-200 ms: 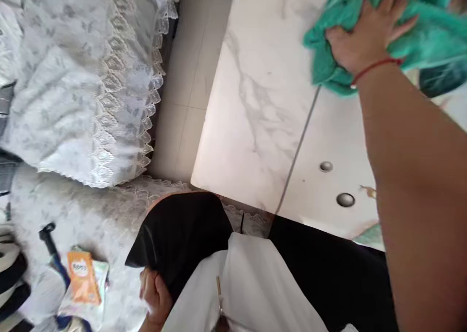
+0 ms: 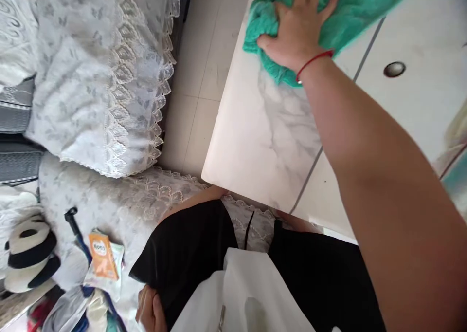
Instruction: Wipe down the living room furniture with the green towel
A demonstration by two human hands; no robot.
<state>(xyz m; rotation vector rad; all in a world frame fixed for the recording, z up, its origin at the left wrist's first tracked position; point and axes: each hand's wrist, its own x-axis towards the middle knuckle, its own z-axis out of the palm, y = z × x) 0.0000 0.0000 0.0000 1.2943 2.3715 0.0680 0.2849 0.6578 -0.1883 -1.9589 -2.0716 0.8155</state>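
My right hand (image 2: 297, 27) presses flat on a bunched green cloth (image 2: 350, 10) near the left edge of a white marble-patterned table (image 2: 262, 137). A red string circles that wrist. My left hand (image 2: 149, 312) rests low beside my thigh on the lace-covered sofa, fingers curled, with nothing visibly held. I am seated, wearing black shorts and a white top.
A sofa with a white lace cover (image 2: 91, 79) stands to the left across a strip of tiled floor (image 2: 197, 79). An orange packet (image 2: 103, 254), a black tool and a panda plush (image 2: 25, 254) lie on the seat. A round metal inset (image 2: 394, 69) sits in the tabletop.
My right hand has slid the green cloth leftward toward the table's left edge. The view has shifted, and my left hand stays by my thigh.
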